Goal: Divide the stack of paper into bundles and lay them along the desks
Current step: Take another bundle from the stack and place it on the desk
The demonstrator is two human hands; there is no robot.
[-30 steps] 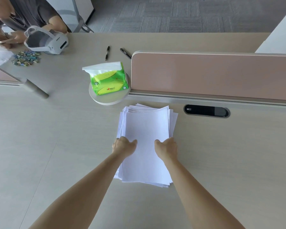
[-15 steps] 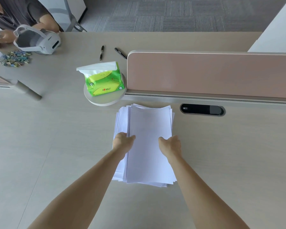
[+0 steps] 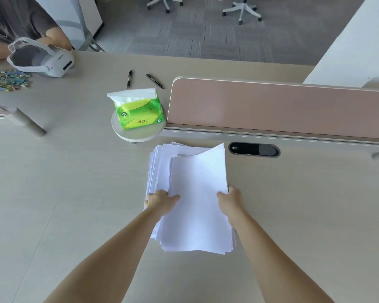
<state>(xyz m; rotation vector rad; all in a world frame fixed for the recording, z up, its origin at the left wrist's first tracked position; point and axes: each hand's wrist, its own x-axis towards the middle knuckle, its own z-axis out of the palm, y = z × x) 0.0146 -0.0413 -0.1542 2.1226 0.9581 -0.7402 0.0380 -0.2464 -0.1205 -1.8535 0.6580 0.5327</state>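
Loose stack of white paper sheets [image 3: 159, 171] lay on pale wood-grain desk [image 3: 74, 204], near pink divider panel [image 3: 271, 106]. Top bundle of white sheets [image 3: 198, 189] sat askew on stack, far right corner curled up. Left hand [image 3: 160, 201] gripped bundle's left edge, thumb on top; right hand [image 3: 230, 199] gripped right edge. Green tissue pack [image 3: 138, 111] stood on round pale platform [image 3: 140, 135] beyond stack; black oval cable port [image 3: 254, 149] lay to right.
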